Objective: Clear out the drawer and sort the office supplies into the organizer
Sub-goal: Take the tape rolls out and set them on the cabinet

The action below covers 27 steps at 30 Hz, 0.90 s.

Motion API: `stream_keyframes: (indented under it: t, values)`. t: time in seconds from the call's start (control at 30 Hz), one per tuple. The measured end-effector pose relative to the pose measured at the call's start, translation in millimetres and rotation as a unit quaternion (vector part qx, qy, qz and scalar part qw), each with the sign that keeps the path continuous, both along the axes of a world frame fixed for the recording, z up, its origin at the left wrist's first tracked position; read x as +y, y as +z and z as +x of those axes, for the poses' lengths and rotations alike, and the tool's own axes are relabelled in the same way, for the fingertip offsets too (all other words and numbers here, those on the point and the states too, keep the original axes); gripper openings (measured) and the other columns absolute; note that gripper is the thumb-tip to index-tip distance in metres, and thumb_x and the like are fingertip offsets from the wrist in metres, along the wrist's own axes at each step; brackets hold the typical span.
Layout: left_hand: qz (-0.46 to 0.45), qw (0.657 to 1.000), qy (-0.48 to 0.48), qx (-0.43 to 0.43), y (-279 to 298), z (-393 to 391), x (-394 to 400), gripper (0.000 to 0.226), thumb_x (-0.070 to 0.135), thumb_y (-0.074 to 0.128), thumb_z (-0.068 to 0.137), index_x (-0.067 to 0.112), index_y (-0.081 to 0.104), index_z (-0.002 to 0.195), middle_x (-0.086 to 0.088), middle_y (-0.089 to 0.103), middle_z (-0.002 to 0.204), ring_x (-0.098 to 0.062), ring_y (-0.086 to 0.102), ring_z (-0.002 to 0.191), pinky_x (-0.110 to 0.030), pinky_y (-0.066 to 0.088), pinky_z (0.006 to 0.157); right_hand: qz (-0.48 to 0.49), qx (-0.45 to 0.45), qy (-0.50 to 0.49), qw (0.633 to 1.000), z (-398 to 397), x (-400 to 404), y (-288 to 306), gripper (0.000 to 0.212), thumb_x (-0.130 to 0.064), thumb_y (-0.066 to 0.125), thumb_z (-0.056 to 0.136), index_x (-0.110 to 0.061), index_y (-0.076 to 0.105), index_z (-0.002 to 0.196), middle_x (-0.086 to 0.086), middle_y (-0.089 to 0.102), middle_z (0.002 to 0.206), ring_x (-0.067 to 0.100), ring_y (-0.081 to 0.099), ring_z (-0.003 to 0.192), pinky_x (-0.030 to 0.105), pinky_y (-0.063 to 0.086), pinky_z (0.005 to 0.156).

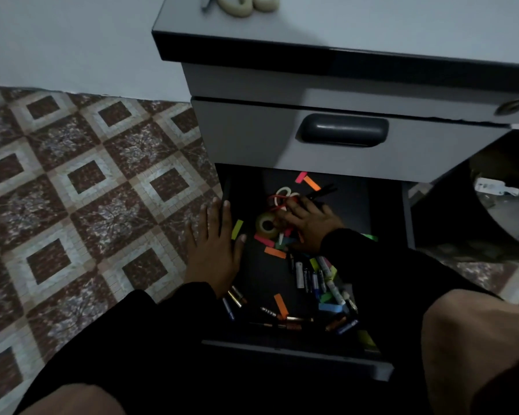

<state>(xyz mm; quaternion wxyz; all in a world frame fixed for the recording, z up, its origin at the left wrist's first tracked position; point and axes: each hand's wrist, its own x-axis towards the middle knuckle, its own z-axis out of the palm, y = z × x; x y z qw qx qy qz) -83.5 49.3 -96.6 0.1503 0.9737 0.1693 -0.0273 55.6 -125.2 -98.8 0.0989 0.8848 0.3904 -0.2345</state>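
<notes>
The open drawer [252, 283] is sitting pulled out at the base of the grey cabinet [252, 139], below a closed drawer with a dark handle [343, 130]. I am seeing loose supplies lying on its dark floor: a tape roll [266, 225], red rubber bands [277, 202], coloured paper strips [274, 252] and batteries [307, 275]. My right hand [310, 226] is reaching into the pile beside the tape roll; I cannot tell whether its fingers are gripping anything. My left hand [215, 244] is resting flat, fingers straight, on the drawer's left edge, holding nothing. 2 tape rolls [247, 4] are lying on the cabinet top.
</notes>
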Motion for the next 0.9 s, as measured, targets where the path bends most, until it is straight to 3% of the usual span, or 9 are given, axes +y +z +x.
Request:
stream_keyframes:
  t: [0.2, 0.27, 0.33, 0.37, 0.43, 0.5, 0.57, 0.7, 0.9]
  values:
    - [-0.018, 0.999, -0.029, -0.022, 7, 8, -1, 0.080, 0.058, 0.003, 0.083, 0.015, 0.006, 0.151, -0.008, 0.005, 0.158, -0.027, 0.003, 0.146, -0.044, -0.002, 0.116, -0.042, -0.030, 0.012, 0.999, -21, -46, 2, 0.074, -0.065, 0.037, 0.087, -0.039, 0.002, 0.147, -0.004, -0.010, 0.158, 0.024, 0.001, 0.145, 0.048, 0.015, 0.111]
    - [0.006, 0.996, -0.072, -0.042, 5, 9, -1, 0.072, 0.051, 0.015, 0.089, 0.011, 0.020, 0.149, -0.012, 0.016, 0.156, -0.027, 0.010, 0.144, -0.046, 0.006, 0.115, -0.019, -0.035, 0.004, 0.999, -26, -56, 6, 0.071, -0.059, 0.045, 0.087, -0.036, 0.014, 0.147, -0.002, -0.003, 0.159, 0.024, 0.009, 0.144, 0.047, 0.016, 0.111]
    - [0.037, 0.991, -0.116, -0.054, 3, 11, -3, 0.064, 0.043, 0.027, 0.091, 0.009, 0.031, 0.145, -0.014, 0.026, 0.153, -0.026, 0.014, 0.141, -0.048, 0.014, 0.112, 0.060, -0.079, 0.012, 0.995, -29, -59, 11, 0.065, -0.048, 0.066, 0.078, -0.027, 0.045, 0.136, 0.008, 0.032, 0.151, 0.029, 0.040, 0.132, 0.049, 0.034, 0.101]
    - [0.049, 0.989, -0.125, -0.059, 1, 11, -5, 0.062, 0.042, 0.030, 0.091, 0.010, 0.033, 0.144, -0.014, 0.028, 0.152, -0.026, 0.016, 0.141, -0.049, 0.015, 0.111, 0.101, -0.098, 0.009, 0.990, -30, -59, 10, 0.060, -0.044, 0.076, 0.068, -0.023, 0.059, 0.122, 0.011, 0.052, 0.136, 0.031, 0.057, 0.114, 0.048, 0.045, 0.087]
    - [0.048, 0.991, -0.113, -0.059, 2, 15, -5, 0.065, 0.045, 0.029, 0.090, 0.012, 0.030, 0.146, -0.013, 0.023, 0.154, -0.027, 0.016, 0.143, -0.049, 0.012, 0.112, 0.171, -0.102, -0.020, 0.980, -31, -57, 2, 0.051, -0.039, 0.082, 0.057, -0.019, 0.069, 0.102, 0.009, 0.068, 0.107, 0.031, 0.067, 0.087, 0.041, 0.052, 0.067]
    - [0.030, 0.995, -0.079, -0.056, 4, 18, 0, 0.070, 0.050, 0.023, 0.089, 0.014, 0.023, 0.148, -0.010, 0.015, 0.157, -0.027, 0.012, 0.144, -0.048, 0.004, 0.114, 0.226, -0.057, -0.056, 0.971, -32, -48, -9, 0.048, -0.029, 0.085, 0.057, -0.013, 0.069, 0.099, 0.011, 0.069, 0.099, 0.034, 0.066, 0.085, 0.042, 0.053, 0.067]
    - [0.029, 0.997, -0.052, -0.057, 4, 20, 6, 0.072, 0.054, 0.019, 0.088, 0.016, 0.019, 0.149, -0.008, 0.013, 0.158, -0.029, 0.011, 0.145, -0.045, -0.003, 0.114, 0.256, -0.010, -0.098, 0.962, -32, -33, -13, 0.047, -0.022, 0.082, 0.063, -0.008, 0.067, 0.105, 0.015, 0.065, 0.108, 0.039, 0.060, 0.099, 0.046, 0.051, 0.082]
    - [0.021, 0.999, -0.025, -0.042, -2, 20, 11, 0.076, 0.057, 0.014, 0.086, 0.019, 0.012, 0.151, -0.004, 0.007, 0.159, -0.025, 0.005, 0.146, -0.046, -0.004, 0.115, 0.233, -0.017, -0.112, 0.966, -32, -10, -18, 0.063, -0.036, 0.070, 0.077, -0.016, 0.048, 0.133, 0.003, 0.033, 0.148, 0.027, 0.028, 0.134, 0.041, 0.026, 0.107]
    - [0.006, 0.999, -0.021, -0.044, -7, 21, 9, 0.075, 0.057, 0.015, 0.087, 0.020, 0.009, 0.151, -0.003, 0.003, 0.159, -0.022, 0.000, 0.146, -0.048, -0.001, 0.116, 0.192, -0.019, -0.142, 0.971, -28, 8, -25, 0.075, -0.046, 0.068, 0.077, -0.030, 0.034, 0.142, -0.001, 0.004, 0.158, 0.024, 0.001, 0.144, 0.048, 0.011, 0.112]
